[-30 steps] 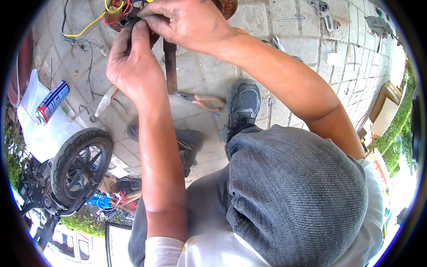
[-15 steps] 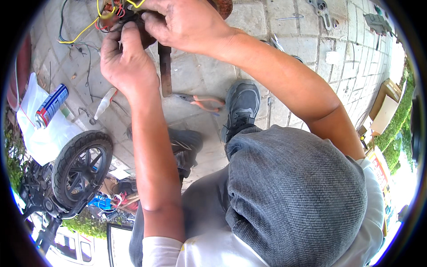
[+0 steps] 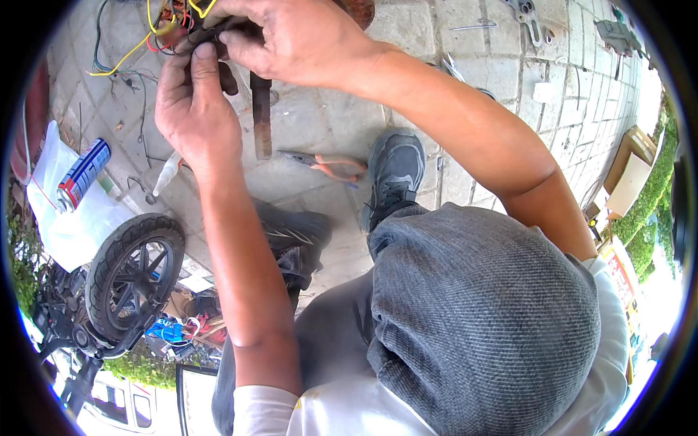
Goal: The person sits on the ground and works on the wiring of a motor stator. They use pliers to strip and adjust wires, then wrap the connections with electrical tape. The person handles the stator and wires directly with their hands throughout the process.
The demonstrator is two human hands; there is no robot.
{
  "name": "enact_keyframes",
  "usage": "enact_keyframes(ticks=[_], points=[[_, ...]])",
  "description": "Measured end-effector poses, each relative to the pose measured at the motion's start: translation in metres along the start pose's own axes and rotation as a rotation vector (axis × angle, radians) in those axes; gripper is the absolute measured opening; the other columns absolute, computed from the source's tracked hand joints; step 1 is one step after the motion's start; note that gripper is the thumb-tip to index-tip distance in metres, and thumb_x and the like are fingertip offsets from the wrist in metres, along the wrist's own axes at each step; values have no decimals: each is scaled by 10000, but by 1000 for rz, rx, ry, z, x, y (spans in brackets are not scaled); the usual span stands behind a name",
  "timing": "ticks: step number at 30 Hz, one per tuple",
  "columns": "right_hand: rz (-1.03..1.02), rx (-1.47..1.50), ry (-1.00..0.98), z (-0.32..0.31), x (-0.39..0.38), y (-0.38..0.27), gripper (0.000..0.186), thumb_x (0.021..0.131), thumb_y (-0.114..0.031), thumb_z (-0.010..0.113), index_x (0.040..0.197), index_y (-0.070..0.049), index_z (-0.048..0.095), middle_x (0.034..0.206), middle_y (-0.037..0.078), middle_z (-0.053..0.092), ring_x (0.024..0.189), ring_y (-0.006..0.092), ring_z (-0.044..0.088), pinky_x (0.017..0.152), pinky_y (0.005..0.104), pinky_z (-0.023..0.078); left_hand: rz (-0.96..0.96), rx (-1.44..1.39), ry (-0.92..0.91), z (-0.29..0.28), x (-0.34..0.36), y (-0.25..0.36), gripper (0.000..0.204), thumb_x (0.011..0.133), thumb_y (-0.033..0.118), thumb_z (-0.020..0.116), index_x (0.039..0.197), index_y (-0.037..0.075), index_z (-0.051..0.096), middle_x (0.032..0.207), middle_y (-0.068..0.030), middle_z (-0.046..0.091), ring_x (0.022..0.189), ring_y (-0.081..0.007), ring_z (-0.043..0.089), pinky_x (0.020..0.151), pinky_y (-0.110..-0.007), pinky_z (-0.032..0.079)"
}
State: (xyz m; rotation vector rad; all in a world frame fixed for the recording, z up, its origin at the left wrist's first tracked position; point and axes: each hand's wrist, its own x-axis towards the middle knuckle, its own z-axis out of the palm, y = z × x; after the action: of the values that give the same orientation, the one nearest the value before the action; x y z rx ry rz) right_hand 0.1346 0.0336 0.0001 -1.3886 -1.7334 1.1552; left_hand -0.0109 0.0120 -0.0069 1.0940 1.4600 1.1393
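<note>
Grey paving [image 3: 331,120] lies beneath us; near the upper edge, our left hand [image 3: 195,120] and right hand [image 3: 305,43] are pinching one dark piece [image 3: 200,36], beside yellow wires [image 3: 102,73].

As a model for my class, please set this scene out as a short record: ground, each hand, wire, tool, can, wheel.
Ground: pale paving
Left hand: fingers at a dark part, exact grip hidden
Right hand: fingers at the same part
Wire: a yellow wire, left of both hands
Tool: orange-handled pliers, left of a dark shoe
Can: blue spray can, on a white plastic bag
Wheel: black wheel, lower left
</note>
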Motion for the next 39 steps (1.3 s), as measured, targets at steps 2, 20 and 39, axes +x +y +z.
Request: enact_keyframes(ticks=[2,20,39], points=[[-18,-44,44,2,0,0,271,849,-200,578,1076,-73,654,873,158,697,838,324,679,778,417,539,20,75,50,1,-1,2,142,948,51,581,1006,-49,663,817,-47,665,653,-83,553,583,-219,449],[-304,-297,88,11,-9,20,231,811,-253,657,1012,-146,699,954,50,662,823,298,669,727,403,550,-355,-537,101,3,1,21,172,896,22,621,1021,-95,609,977,-130,655,859,-199,633,835,-318,508],[-117,-75,-122,-3,15,-2,211,907,-93,459,988,34,607,843,277,636,787,413,648,684,477,520,188,104,207,16,-5,6,314,820,-56,637,1085,-101,472,924,-137,627,823,-144,634,717,-238,522]])
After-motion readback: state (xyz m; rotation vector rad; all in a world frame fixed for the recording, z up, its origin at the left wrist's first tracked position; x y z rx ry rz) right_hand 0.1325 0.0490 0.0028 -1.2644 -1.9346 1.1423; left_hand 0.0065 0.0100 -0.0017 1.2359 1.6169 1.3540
